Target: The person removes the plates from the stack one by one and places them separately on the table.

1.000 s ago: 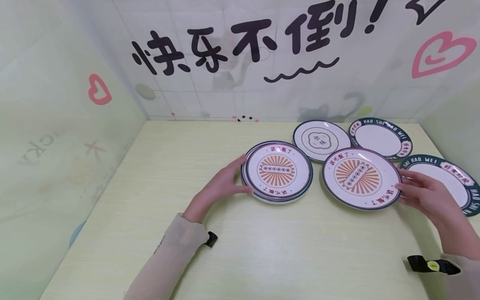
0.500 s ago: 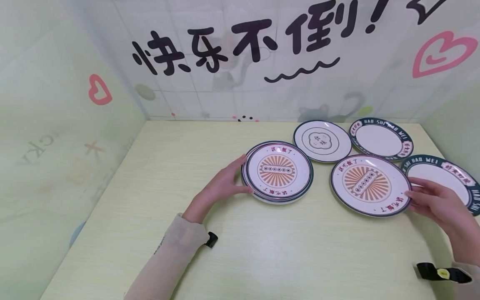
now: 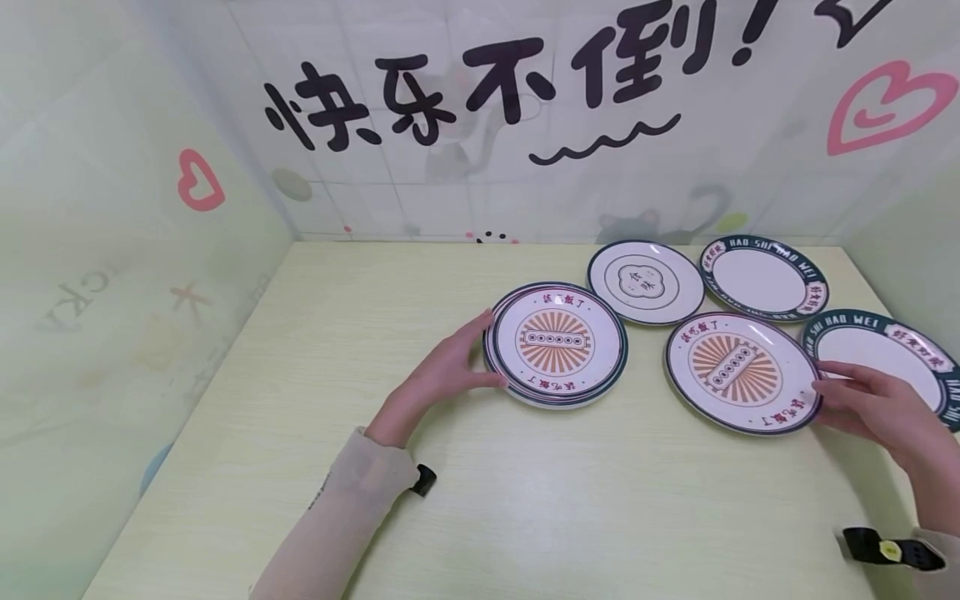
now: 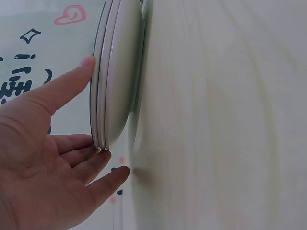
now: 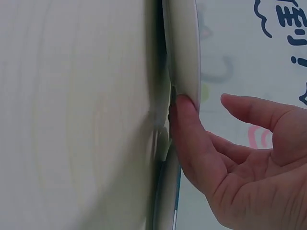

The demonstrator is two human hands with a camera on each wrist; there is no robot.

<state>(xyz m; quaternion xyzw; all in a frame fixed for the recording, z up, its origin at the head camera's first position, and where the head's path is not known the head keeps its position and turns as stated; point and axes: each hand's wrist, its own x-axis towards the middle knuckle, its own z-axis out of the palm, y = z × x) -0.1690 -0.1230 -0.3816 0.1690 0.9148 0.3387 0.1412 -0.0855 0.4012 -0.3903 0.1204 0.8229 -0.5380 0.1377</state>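
In the head view, a stack of white plates (image 3: 557,339) with sunburst prints stands mid-table. My left hand (image 3: 444,367) rests against its left rim, thumb and fingers spread apart; the left wrist view shows the thumb touching the stacked rims (image 4: 101,91) above and fingertips at the lower end. To the right lies a single sunburst plate (image 3: 742,373). My right hand (image 3: 873,408) is at its right edge. In the right wrist view, a finger sits under the plate's rim (image 5: 187,57), while the thumb stands apart from it.
A white plate with a small central emblem (image 3: 645,283) and a green-rimmed plate (image 3: 757,279) lie behind. Another green-rimmed plate (image 3: 877,354) lies at right, partly behind my right hand. Printed walls (image 3: 450,200) enclose the wooden table (image 3: 337,333) at back and sides.
My right hand has moved the single plate right and slightly nearer, away from the stack, then almost stopped. My left hand and the stack have stayed put.
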